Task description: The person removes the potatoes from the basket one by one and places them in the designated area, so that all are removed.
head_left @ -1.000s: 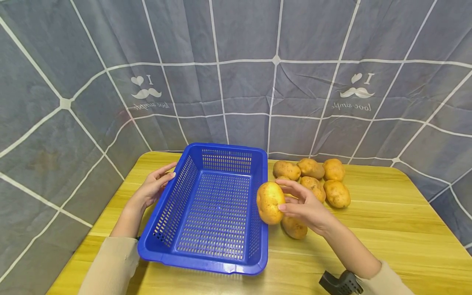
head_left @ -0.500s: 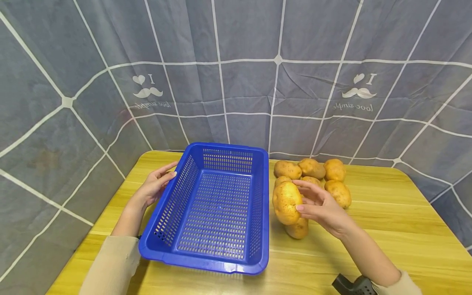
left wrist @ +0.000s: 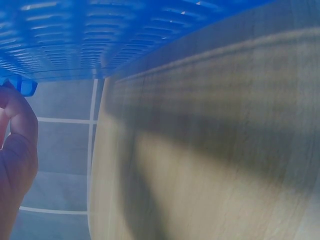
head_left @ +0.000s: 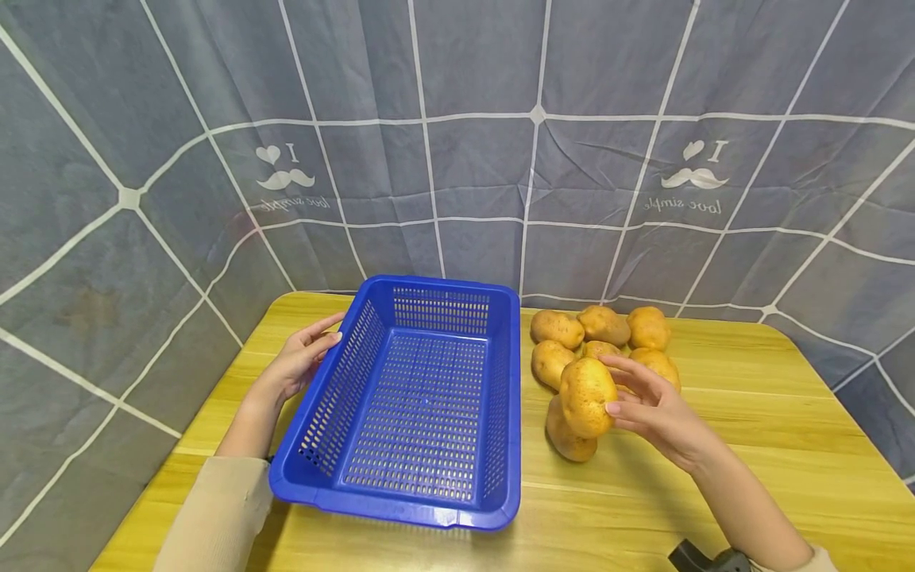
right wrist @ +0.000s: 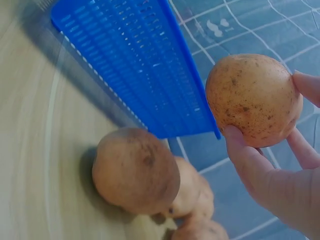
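A blue perforated plastic basket [head_left: 422, 413] stands on the table with nothing inside it. At its left side, my left hand [head_left: 299, 361] grips the rim, thumb on top; in the left wrist view the fingers [left wrist: 20, 120] curl near the rim's edge. My right hand [head_left: 661, 409] pinches a yellow potato [head_left: 588, 397] between thumb and fingers, raised above the table to the basket's right. In the right wrist view the held potato [right wrist: 254, 100] shows small dark specks. Below and behind it lie several other potatoes [head_left: 556, 327], partly hidden by the held one and the hand.
One potato [head_left: 569, 437] sits nearest the front, close to the basket's right wall. The wooden table [head_left: 772, 429] extends to the right and in front. A grey curtain [head_left: 472, 159] with white lines hangs behind the table and along its left side.
My right hand has moved to the right with the potato, from over the basket's right rim to above the front potatoes. The left hand and the basket have stayed in place.
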`<action>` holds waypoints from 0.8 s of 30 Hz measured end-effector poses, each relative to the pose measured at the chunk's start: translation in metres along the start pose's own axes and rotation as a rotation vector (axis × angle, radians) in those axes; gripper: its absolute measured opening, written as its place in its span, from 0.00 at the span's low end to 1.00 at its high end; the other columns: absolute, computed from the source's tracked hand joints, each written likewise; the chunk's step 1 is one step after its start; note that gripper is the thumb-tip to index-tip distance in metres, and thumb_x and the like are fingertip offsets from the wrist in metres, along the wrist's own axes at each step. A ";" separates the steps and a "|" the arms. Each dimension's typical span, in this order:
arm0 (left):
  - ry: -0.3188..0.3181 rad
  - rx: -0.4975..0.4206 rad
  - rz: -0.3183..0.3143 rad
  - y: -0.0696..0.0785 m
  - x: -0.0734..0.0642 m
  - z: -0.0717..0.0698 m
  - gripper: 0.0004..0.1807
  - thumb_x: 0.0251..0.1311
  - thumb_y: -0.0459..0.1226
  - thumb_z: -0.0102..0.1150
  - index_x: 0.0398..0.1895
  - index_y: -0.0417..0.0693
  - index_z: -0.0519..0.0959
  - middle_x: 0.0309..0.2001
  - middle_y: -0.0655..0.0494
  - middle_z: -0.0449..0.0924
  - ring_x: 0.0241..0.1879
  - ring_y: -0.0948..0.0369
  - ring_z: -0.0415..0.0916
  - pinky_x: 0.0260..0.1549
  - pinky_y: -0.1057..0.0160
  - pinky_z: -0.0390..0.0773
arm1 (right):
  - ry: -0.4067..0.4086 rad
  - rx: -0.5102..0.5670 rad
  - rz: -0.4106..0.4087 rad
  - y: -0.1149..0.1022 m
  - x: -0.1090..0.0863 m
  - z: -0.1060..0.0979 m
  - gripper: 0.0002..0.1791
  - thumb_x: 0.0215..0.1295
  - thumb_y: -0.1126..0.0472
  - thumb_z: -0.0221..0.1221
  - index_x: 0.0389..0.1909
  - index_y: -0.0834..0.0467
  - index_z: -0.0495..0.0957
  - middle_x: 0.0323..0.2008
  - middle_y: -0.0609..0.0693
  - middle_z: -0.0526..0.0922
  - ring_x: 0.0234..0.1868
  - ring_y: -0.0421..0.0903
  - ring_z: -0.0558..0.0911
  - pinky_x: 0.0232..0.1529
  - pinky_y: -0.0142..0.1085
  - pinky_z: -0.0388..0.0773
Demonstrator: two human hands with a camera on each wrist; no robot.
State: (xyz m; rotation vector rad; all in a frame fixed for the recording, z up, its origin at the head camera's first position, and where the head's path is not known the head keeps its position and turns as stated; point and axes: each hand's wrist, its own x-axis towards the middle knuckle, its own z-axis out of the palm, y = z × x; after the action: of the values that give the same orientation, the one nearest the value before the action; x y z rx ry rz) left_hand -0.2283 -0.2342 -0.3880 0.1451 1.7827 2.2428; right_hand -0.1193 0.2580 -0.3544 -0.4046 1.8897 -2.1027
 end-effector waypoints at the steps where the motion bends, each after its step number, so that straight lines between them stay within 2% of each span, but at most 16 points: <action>1: -0.004 -0.005 0.001 0.000 0.000 0.000 0.22 0.67 0.30 0.47 0.64 0.47 0.65 0.34 0.55 0.78 0.29 0.63 0.80 0.27 0.67 0.81 | 0.004 0.000 0.002 0.001 -0.001 -0.002 0.31 0.62 0.73 0.52 0.64 0.46 0.65 0.56 0.49 0.66 0.53 0.42 0.75 0.45 0.39 0.78; 7: -0.017 -0.023 0.017 -0.001 0.000 0.000 0.19 0.67 0.30 0.46 0.60 0.52 0.70 0.34 0.55 0.79 0.28 0.63 0.80 0.27 0.68 0.81 | 0.031 -0.027 0.026 0.006 -0.009 -0.009 0.30 0.64 0.72 0.51 0.64 0.45 0.64 0.56 0.49 0.64 0.52 0.42 0.75 0.45 0.39 0.78; 11: -0.010 -0.017 0.005 -0.002 -0.001 -0.001 0.21 0.67 0.30 0.47 0.62 0.50 0.68 0.34 0.56 0.79 0.28 0.63 0.80 0.27 0.67 0.81 | 0.055 -0.041 0.052 0.009 -0.013 -0.013 0.30 0.64 0.71 0.52 0.65 0.45 0.64 0.57 0.51 0.61 0.52 0.40 0.74 0.46 0.39 0.78; 15: -0.010 -0.026 -0.005 -0.002 -0.001 -0.001 0.21 0.67 0.31 0.47 0.63 0.51 0.68 0.34 0.56 0.79 0.29 0.63 0.80 0.27 0.67 0.81 | 0.063 -0.021 0.051 0.014 -0.018 -0.019 0.30 0.64 0.72 0.51 0.63 0.43 0.65 0.56 0.49 0.64 0.52 0.41 0.75 0.46 0.38 0.78; 21: -0.025 -0.056 0.010 -0.002 -0.001 -0.001 0.18 0.67 0.29 0.46 0.56 0.55 0.73 0.34 0.55 0.79 0.28 0.63 0.80 0.26 0.68 0.81 | 0.033 0.018 0.014 0.021 -0.022 -0.031 0.30 0.65 0.73 0.48 0.63 0.44 0.65 0.54 0.44 0.70 0.50 0.44 0.77 0.45 0.39 0.79; 24: -0.025 -0.054 0.010 -0.001 -0.001 -0.001 0.18 0.67 0.29 0.47 0.56 0.55 0.73 0.34 0.55 0.79 0.28 0.63 0.80 0.27 0.68 0.81 | 0.043 0.008 0.023 0.024 -0.025 -0.035 0.29 0.65 0.73 0.49 0.64 0.45 0.65 0.54 0.43 0.69 0.50 0.44 0.76 0.45 0.39 0.79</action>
State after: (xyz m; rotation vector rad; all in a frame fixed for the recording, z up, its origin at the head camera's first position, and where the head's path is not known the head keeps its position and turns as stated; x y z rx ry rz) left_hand -0.2271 -0.2350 -0.3895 0.1703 1.7108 2.2838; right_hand -0.1092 0.2976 -0.3820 -0.3372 1.9001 -2.1195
